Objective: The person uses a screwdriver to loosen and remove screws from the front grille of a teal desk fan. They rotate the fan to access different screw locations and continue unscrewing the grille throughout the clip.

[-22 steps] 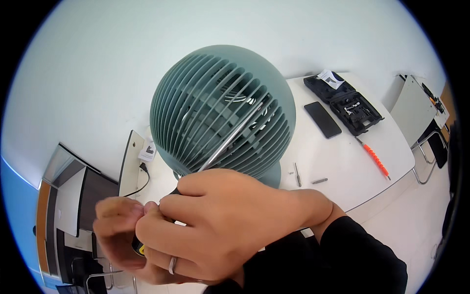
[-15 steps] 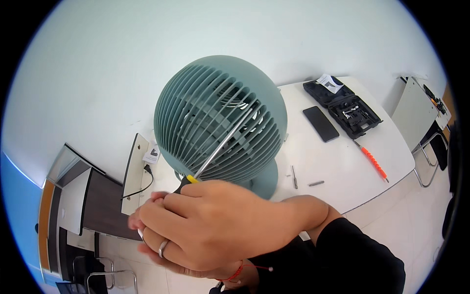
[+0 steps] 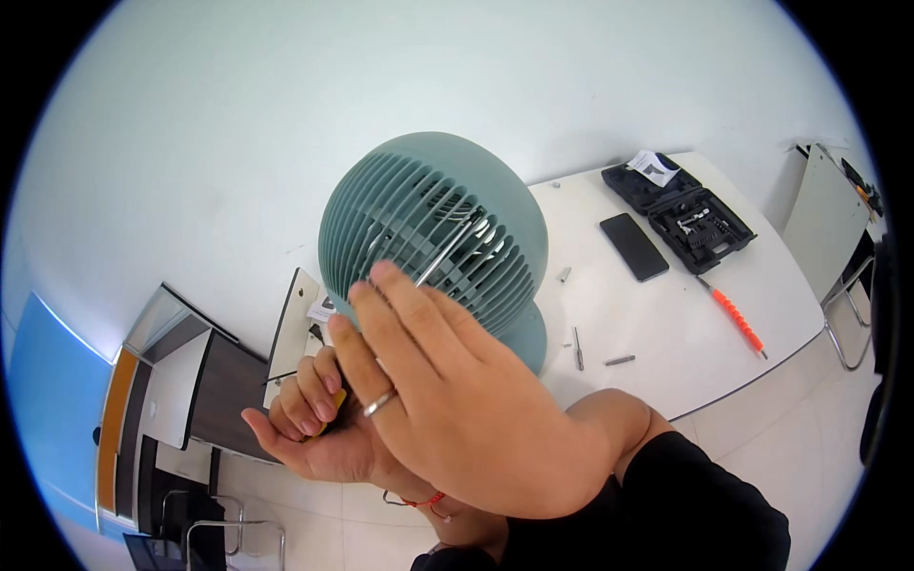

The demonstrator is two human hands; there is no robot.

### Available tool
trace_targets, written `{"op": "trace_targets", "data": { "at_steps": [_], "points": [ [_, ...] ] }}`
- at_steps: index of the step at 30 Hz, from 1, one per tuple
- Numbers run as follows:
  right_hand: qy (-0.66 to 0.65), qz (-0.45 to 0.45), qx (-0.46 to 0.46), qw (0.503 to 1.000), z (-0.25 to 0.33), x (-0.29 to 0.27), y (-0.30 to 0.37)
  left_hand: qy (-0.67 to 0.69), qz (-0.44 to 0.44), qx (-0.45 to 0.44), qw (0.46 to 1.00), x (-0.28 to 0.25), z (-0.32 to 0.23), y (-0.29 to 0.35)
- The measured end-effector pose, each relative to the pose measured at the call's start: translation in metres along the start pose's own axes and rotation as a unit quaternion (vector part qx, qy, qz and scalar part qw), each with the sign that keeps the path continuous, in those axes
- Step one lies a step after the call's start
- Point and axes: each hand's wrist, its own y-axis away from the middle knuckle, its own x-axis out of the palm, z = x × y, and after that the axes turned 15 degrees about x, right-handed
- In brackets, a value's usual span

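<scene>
While half a second ago it covered the other, the right hand (image 3: pixel 476 419) now lifts flat with fingers spread; at eight o'clock, the left hand (image 3: pixel 309 423) grips the screwdriver (image 3: pixel 447 252) poking into the fan (image 3: pixel 433 238) on the surface (image 3: pixel 666 333).

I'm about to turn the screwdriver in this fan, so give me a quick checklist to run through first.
1. Screwdriver shaft passed through the fan grille: ok.
2. Tip seated on a screw: cannot tell, hidden inside the fan.
3. Left hand grip on the yellow handle: ok, fingers curled round it.
4. Right hand on the tool: not ok, open and flat above the handle.
5. Fan upright on the table: ok.
</scene>
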Motion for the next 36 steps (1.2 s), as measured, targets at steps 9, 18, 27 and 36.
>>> {"op": "trace_targets", "data": {
  "at_steps": [9, 18, 27, 36],
  "points": [
    [0.086, 0.053, 0.001, 0.995, -0.014, 0.003, -0.001, 0.027, 0.137, 0.002, 0.99, -0.014, 0.001, -0.005],
    [0.083, 0.052, -0.006, 0.995, -0.013, 0.005, 0.0, 0.071, 0.239, 0.016, 0.968, -0.026, 0.005, -0.014],
    [0.098, 0.045, -0.013, 0.994, -0.014, 0.007, -0.001, 0.131, 0.316, 0.004, 0.94, -0.037, 0.014, -0.021],
    [0.096, 0.056, -0.017, 0.994, -0.01, 0.006, -0.004, 0.164, 0.373, -0.014, 0.913, -0.044, 0.016, -0.031]
  ]
}}
